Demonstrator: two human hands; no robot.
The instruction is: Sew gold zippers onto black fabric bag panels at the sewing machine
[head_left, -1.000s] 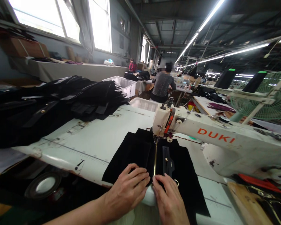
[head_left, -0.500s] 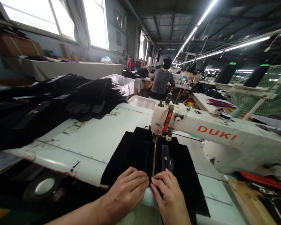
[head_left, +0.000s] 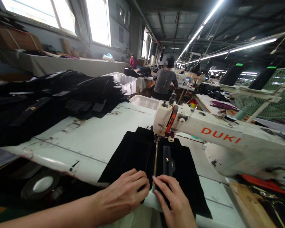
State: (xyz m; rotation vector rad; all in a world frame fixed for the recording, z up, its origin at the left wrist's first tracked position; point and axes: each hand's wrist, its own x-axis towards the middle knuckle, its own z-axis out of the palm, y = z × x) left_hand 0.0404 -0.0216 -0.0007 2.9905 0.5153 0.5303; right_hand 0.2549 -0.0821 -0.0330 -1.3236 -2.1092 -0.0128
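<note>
A black fabric panel (head_left: 133, 155) with stepped edges lies on the sewing machine's table, its upper part under the needle area. Down its middle runs a gold strip that looks like a zipper (head_left: 155, 158), from the presser foot (head_left: 157, 139) to my hands. My left hand (head_left: 130, 193) has curled fingers gripping the panel's near edge, left of the strip. Beside it, my right hand (head_left: 172, 196) pinches the near end of the strip and the cloth there. A dark zippered pocket piece with a gold pull (head_left: 167, 159) shows above my right hand.
The white DUKI machine arm (head_left: 218, 131) spans the right side. Stacked black cut pieces (head_left: 61, 95) cover the table's left. White plastic bins (head_left: 144, 101) stand behind it, and a person (head_left: 165, 80) sits beyond. A wooden board (head_left: 249, 205) lies at lower right.
My left fingers have arched up more at the cloth's edge, and my right hand has come slightly nearer to me. The panel has hardly moved; the view has shifted a little.
</note>
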